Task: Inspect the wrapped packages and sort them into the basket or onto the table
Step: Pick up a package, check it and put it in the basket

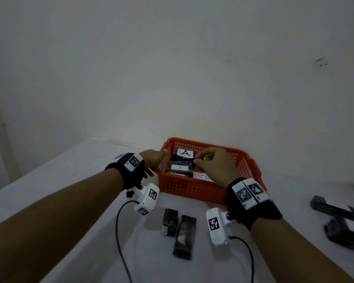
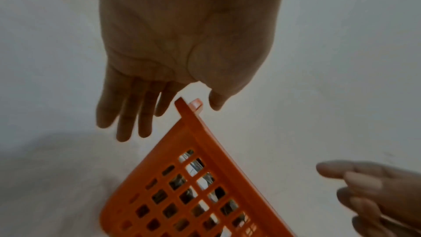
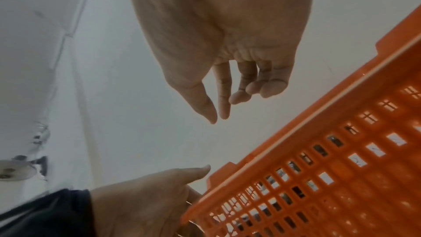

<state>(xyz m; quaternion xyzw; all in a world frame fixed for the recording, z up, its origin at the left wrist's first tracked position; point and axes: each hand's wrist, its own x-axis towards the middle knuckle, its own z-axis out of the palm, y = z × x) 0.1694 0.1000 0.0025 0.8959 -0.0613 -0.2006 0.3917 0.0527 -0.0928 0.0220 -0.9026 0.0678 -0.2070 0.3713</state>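
Basket (image 1: 194,187): orange plastic, lattice walls, thick rim; it stands on the white table (image 1: 70,201) between the two hands, its far side near the wall.
Packages in basket: two dark, glossy-wrapped blocks lie under the right fingertips; the farther, package A (image 1: 184,153), bears a white label with a large "A"; the nearer, package two (image 1: 179,168), bears a smaller white label.
Paper sheet (image 1: 202,177): white, lettered, partly covered, on the basket floor below the right palm.
Left hand (image 1: 154,159): fingers straight and spread, gripping nothing; the left wrist view shows the fingers outside the basket's corner and the thumb on the other side of the rim, at or just off it; contact cannot be told.
Right hand (image 1: 214,163): above the basket interior, fingers loosely bent, thumb and forefinger tips close together; the right wrist view shows nothing between them.
Near packages (image 1: 179,231): two dark wrapped blocks side by side on the table, between the wrists, on the person's side of the basket.
Right packages (image 1: 339,219): two more dark blocks with white labels, well to the right of the right wrist.
Open room: bare table left of the left arm and between the forearms.
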